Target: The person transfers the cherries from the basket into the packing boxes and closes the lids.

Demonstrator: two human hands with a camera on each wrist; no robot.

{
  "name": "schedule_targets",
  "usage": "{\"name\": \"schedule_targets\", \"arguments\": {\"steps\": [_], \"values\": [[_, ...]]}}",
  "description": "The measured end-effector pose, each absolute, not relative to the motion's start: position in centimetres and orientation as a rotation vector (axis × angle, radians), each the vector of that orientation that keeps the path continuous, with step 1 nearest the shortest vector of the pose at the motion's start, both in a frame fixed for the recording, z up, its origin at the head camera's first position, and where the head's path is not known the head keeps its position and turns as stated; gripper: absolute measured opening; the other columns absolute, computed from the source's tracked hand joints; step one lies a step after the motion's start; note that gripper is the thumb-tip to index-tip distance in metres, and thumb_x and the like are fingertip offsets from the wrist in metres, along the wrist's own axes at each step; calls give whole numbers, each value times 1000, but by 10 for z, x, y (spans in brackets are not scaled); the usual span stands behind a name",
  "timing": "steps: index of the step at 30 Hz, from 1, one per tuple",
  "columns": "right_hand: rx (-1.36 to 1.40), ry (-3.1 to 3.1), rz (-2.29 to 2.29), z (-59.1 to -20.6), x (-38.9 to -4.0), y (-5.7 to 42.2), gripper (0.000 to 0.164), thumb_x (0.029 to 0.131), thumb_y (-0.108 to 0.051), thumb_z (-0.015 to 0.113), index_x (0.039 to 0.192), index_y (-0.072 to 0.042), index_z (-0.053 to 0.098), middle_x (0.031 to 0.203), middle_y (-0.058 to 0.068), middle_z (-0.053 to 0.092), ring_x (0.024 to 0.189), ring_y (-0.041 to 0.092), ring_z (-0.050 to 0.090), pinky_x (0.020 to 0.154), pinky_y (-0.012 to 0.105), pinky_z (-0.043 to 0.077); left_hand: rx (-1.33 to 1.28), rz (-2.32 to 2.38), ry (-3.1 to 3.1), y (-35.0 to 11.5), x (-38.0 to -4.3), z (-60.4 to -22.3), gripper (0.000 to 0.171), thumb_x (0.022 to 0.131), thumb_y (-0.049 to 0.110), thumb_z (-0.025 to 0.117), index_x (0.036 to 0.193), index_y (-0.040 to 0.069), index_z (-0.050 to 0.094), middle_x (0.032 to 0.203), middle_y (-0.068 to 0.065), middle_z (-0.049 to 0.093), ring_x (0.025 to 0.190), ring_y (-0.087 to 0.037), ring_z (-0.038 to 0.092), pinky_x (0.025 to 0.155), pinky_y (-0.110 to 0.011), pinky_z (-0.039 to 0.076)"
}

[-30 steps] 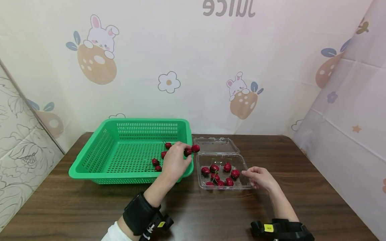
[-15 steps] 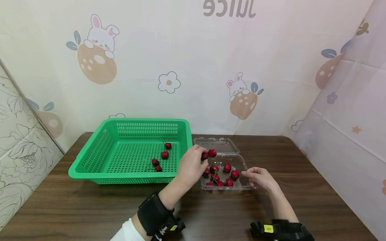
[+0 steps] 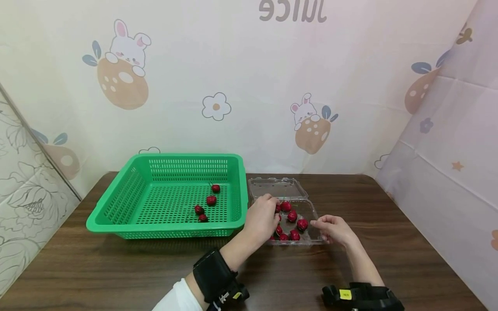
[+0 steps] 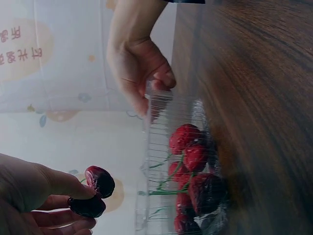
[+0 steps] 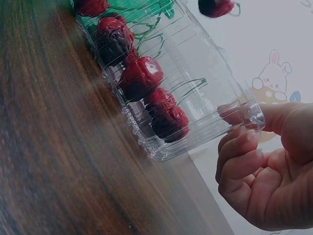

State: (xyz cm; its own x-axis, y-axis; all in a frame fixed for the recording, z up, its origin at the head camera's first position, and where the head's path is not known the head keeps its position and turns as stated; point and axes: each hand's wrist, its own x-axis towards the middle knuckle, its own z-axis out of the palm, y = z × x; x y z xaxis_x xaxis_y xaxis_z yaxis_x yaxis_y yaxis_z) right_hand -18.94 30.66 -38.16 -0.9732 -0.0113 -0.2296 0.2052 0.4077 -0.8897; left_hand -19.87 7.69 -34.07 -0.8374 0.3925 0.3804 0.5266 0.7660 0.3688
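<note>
Clear plastic made up the box (image 3: 308,209), which sat on the tabletop (image 3: 389,224) in the head view, its lid (image 3: 277,188) laid back beyond its far side. Several loose cherries (image 3: 294,235) lay in the box; four basket cherries (image 3: 211,200) lay left of it, inside the green basket (image 3: 167,229). The left grip (image 3: 263,217) was over the box's left part, with a pair of cherries (image 3: 285,206) at its fingertips. The right grip (image 3: 337,230) was at the box's right edge.

From the left wrist, the left grip was clamped on the nearer, darker cherry of the pair, while the other touched it; whether that one was pinched by its stem or its skin could not be told. Both were above the box's rim. Lowering them inside the walls before loosening the fingers seemed wise, since a drop could bruise them, and the barer part of the box looked the kindest landing.

From the right wrist, the right grip was clamped on the box's rim near a corner. A light, steady pinch looked right there: thin plastic would likely flex under a squeeze, yet might slide unheld.
</note>
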Motion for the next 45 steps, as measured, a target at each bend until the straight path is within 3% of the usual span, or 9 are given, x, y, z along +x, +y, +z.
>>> {"name": "schedule_targets", "arguments": {"steps": [8, 15, 25, 45], "values": [[162, 2458, -1599, -381, -189, 307, 30, 87, -25, 57, 88, 4, 50, 57, 0, 42, 47, 11, 41, 44, 24, 37, -715, -618, -2716, 84, -206, -353, 17, 78, 7, 66, 95, 6, 67, 91, -6, 60, 83, -19, 58, 62, -25, 49], [161, 2456, -1600, -381, -190, 306, 28, 87, -25, 58, 86, 2, 50, 57, -1, 42, 48, 11, 40, 44, 25, 37, -693, -534, -2757, 89, -212, -360, 4, 74, 6, 68, 77, 6, 66, 80, -6, 58, 71, -17, 57, 51, -24, 47], [153, 2462, -1607, -379, -190, 305, 28, 87, -23, 57, 87, 4, 50, 56, -1, 41, 48, 11, 40, 44, 25, 37, -702, -489, -2810, 94, -218, -365, 9, 73, 4, 69, 66, 8, 65, 73, -4, 55, 65, -16, 56, 47, -25, 45], [172, 2487, -1587, -382, -189, 306, 28, 87, -25, 58, 86, 2, 50, 56, -1, 42, 47, 11, 41, 44, 24, 37, -756, -344, -2877, 101, -222, -371, 11, 76, 6, 66, 66, 10, 66, 71, -4, 56, 65, -17, 57, 49, -31, 47]]}}
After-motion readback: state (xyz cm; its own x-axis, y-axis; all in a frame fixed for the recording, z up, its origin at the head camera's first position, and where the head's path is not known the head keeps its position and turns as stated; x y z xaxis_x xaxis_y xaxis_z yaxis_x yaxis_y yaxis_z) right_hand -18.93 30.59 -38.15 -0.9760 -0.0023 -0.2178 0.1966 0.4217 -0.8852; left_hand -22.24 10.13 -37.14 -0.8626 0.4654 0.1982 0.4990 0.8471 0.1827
